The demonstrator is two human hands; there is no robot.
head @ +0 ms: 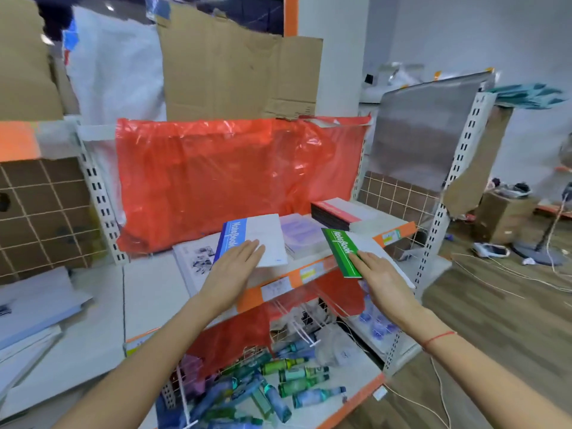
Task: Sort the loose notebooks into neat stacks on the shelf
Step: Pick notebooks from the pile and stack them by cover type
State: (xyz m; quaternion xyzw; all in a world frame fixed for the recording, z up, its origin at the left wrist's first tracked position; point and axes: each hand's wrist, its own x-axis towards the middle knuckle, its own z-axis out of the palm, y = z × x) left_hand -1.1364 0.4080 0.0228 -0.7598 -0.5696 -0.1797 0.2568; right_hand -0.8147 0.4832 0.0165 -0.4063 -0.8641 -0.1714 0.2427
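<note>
Notebooks: blue-spine notebook (252,239) and green-spine notebook (343,252) lie at the front of the shelf (312,269)
Left hand (235,267): fingers straight, flat on the blue-spine notebook
Right hand (382,277): fingers straight, resting on the green-spine notebook, which hangs over the shelf edge
Behind: purple notebook stack (300,233), dark stack (337,213), red plastic sheet (216,181)

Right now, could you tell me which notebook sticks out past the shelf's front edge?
The green-spined notebook under the right hand; the blue-spined notebook and the others lie on the shelf.
</note>
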